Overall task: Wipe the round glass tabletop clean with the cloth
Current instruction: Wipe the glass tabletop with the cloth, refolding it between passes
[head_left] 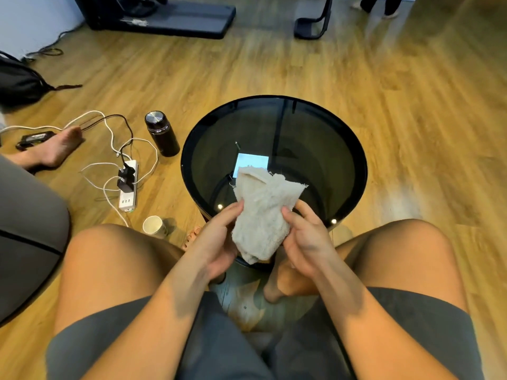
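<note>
Left hand (216, 239) and right hand (307, 242) both hold 1 cloth (263, 215) up over the near edge of the round glass tabletop (315, 138). I think I hold it like this to bunch it into a pad before I rub, but that is my guess.

Far on the left, on the wood floor, lies a white power strip (128, 187) with cables plugged in. Next comes a dark flask (162, 133), standing up, and then a paper cup (152, 225) close to my knee. All 3 sit beside the table, not on it. I guess they are down there so the cloth can slide over the glass with nothing in its way.

On the left side of the cloth, my left hand has curled fingers, and its thumb and fingertips pinch the edge. The cloth is pale, fluffy and crumpled, with loose threads on top. On the right side, my right hand grips it too, thumb in front and fingers curled behind. I cannot tell if the cloth touches the glass yet. The dark tabletop is just in front of my knees.
</note>
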The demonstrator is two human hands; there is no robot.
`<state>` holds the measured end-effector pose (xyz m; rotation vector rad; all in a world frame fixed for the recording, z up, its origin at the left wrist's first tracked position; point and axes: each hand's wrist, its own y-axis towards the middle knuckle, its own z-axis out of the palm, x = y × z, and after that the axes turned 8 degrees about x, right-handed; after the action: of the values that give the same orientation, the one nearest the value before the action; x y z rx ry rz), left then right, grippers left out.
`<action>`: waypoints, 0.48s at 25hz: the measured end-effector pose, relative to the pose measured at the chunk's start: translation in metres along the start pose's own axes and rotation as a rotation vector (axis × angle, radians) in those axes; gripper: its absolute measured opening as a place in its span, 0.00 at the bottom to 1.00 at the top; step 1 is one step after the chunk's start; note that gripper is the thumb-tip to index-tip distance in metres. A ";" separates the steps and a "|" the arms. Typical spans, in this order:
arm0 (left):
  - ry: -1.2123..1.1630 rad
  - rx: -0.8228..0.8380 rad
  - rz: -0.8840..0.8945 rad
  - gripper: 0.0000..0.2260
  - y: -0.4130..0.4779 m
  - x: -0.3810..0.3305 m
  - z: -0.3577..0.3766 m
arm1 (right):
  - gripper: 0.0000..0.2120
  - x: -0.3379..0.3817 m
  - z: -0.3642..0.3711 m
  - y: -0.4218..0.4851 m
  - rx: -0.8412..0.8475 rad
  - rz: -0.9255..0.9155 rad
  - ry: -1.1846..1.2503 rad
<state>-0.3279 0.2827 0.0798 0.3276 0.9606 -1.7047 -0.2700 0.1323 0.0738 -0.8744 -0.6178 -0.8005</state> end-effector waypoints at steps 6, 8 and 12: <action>0.178 -0.151 0.184 0.13 0.005 0.008 0.001 | 0.15 -0.007 0.009 -0.008 0.159 -0.053 -0.584; 0.165 -0.187 0.223 0.15 0.007 0.005 -0.001 | 0.15 -0.009 0.009 -0.008 0.236 -0.038 -0.533; -0.129 -0.249 0.143 0.17 0.012 -0.001 -0.015 | 0.14 -0.001 -0.003 0.003 0.135 -0.066 -0.086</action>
<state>-0.3202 0.2934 0.0654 0.1175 1.0165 -1.4400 -0.2681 0.1310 0.0703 -0.7710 -0.7713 -0.7736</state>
